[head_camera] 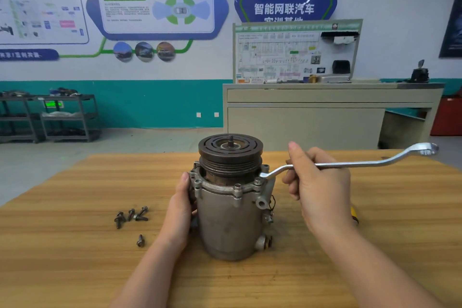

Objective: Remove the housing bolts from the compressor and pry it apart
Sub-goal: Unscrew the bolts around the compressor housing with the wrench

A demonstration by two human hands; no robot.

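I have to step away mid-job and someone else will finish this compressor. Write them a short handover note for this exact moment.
Left hand: steadies the compressor, which stands upright on the wooden table, pulley end up.
Right hand: holds the wrench, its near ring end seated at a bolt position on the housing's right flange.
Done: five bolts are out and lie on the table left of the compressor, four in a cluster, one apart nearer you.
Left: finish the bolt under the wrench, check the flange for any others, then pry the housing apart. It still looks joined.
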